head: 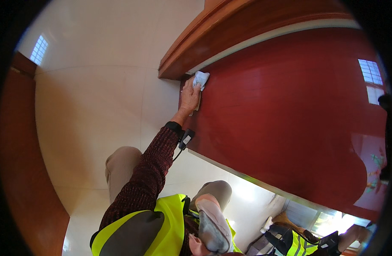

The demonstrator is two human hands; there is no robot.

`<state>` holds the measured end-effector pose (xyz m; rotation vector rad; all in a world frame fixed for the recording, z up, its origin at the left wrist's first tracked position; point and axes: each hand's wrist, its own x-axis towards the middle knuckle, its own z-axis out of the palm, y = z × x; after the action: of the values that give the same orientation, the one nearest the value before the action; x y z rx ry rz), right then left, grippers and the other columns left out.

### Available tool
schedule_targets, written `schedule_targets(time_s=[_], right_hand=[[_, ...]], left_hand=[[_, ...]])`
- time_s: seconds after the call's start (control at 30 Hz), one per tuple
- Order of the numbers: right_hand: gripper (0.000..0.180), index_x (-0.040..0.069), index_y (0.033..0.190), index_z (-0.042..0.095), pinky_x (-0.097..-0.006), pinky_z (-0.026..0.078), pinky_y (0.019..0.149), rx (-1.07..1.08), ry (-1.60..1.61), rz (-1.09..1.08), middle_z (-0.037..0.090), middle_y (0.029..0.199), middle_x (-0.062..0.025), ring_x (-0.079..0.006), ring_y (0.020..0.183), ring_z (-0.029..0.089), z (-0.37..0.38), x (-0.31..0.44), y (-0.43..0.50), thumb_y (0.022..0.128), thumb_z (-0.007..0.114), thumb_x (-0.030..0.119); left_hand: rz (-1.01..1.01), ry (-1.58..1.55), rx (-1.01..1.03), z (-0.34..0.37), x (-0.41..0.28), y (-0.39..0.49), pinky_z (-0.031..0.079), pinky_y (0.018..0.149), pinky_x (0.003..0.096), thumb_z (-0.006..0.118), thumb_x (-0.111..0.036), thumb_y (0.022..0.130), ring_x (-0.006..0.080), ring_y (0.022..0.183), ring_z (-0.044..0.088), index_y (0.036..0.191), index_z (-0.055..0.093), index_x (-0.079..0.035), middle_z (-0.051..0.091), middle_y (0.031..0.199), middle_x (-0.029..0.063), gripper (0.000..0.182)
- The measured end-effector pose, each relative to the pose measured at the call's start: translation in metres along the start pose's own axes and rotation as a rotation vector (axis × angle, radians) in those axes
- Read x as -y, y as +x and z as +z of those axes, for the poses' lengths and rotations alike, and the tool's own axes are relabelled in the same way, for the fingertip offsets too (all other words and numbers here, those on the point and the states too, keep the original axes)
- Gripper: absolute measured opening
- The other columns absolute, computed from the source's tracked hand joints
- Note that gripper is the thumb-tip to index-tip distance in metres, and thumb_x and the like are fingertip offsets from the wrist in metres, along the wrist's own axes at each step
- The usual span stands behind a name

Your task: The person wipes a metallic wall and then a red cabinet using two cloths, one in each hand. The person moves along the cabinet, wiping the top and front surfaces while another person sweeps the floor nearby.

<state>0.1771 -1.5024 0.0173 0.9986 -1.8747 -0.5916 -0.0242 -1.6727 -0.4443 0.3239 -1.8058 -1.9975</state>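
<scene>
At the left end of a glossy dark-red panel (279, 105), my left hand (190, 96) is closed over a crumpled white cloth (200, 79). The cloth bunches out past the fingers, and a paler strip of it shows beside the palm. Both rest against the panel, close to the corner where it meets a wooden frame (234, 30). A black device (185, 139) with a cable is strapped at my left wrist. Far to the lower right is a blurred hand (359, 235) with a black wrist device; whether it is my right hand is unclear.
Light floor tiles (96, 121) spread to the left, bounded by a brown wooden surface (32, 160). My knees (124, 169) are bent below the panel's pale edge (240, 176). A person in a yellow vest (300, 243) is at lower right. Pinkish-grey fabric (215, 227) hangs near my chest.
</scene>
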Motion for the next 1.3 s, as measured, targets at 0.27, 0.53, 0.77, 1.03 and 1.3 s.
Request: schedule_targets(time_s=[0.27, 0.53, 0.77, 1.03, 1.3], right_hand=[[0.059, 0.008, 0.132, 0.047, -0.0412, 0.046, 0.089, 0.068, 0.017, -0.025, 0.052, 0.119, -0.0109, -0.0255, 0.11, 0.05, -0.006, -0.007, -0.006, 0.085, 0.071, 0.034], [0.057, 0.008, 0.13, 0.05, -0.042, 0.045, 0.089, 0.124, 0.048, -0.009, 0.052, 0.119, -0.0105, -0.0262, 0.111, 0.049, -0.015, -0.02, -0.002, 0.085, 0.071, 0.037], [0.056, 0.009, 0.128, 0.053, -0.0428, 0.044, 0.09, 0.148, 0.051, -0.004, 0.052, 0.119, -0.0103, -0.0269, 0.112, 0.048, -0.003, -0.023, 0.006, 0.086, 0.072, 0.041], [0.055, 0.01, 0.125, 0.056, -0.0436, 0.043, 0.09, 0.132, 0.026, 0.03, 0.052, 0.12, -0.0099, -0.0276, 0.113, 0.047, 0.005, -0.024, 0.005, 0.086, 0.072, 0.045], [0.054, 0.011, 0.123, 0.059, -0.0444, 0.042, 0.09, -0.101, -0.254, -0.013, 0.052, 0.12, -0.0096, -0.0283, 0.115, 0.046, 0.025, -0.084, 0.005, 0.086, 0.072, 0.048]], left_hand=[[-0.118, 0.088, -0.08, 0.001, 0.054, -0.018, 0.043, 0.097, 0.0475, 0.052, -0.028, 0.099, 0.0448, 0.111, 0.055, 0.127, 0.057, -0.001, 0.059, 0.117, 0.0256, 0.039], [-0.209, 0.185, 0.012, -0.008, 0.059, -0.016, 0.044, 0.09, 0.0513, 0.051, -0.03, 0.099, 0.0465, 0.104, 0.054, 0.117, 0.06, 0.0, 0.058, 0.106, 0.0294, 0.036], [-0.376, 0.123, 0.029, -0.011, 0.081, -0.064, 0.042, 0.091, 0.0516, 0.05, -0.033, 0.099, 0.0451, 0.105, 0.052, 0.121, 0.058, 0.002, 0.058, 0.11, 0.0288, 0.042], [-0.427, -0.06, -0.094, -0.004, 0.087, -0.098, 0.045, 0.082, 0.051, 0.052, -0.028, 0.097, 0.0427, 0.094, 0.06, 0.101, 0.064, 0.004, 0.064, 0.092, 0.0254, 0.034], [-0.589, -0.523, -0.141, 0.017, 0.08, -0.083, 0.051, 0.075, 0.0391, 0.056, -0.013, 0.093, 0.0219, 0.084, 0.063, 0.116, 0.062, 0.003, 0.068, 0.094, 0.0125, 0.029]])
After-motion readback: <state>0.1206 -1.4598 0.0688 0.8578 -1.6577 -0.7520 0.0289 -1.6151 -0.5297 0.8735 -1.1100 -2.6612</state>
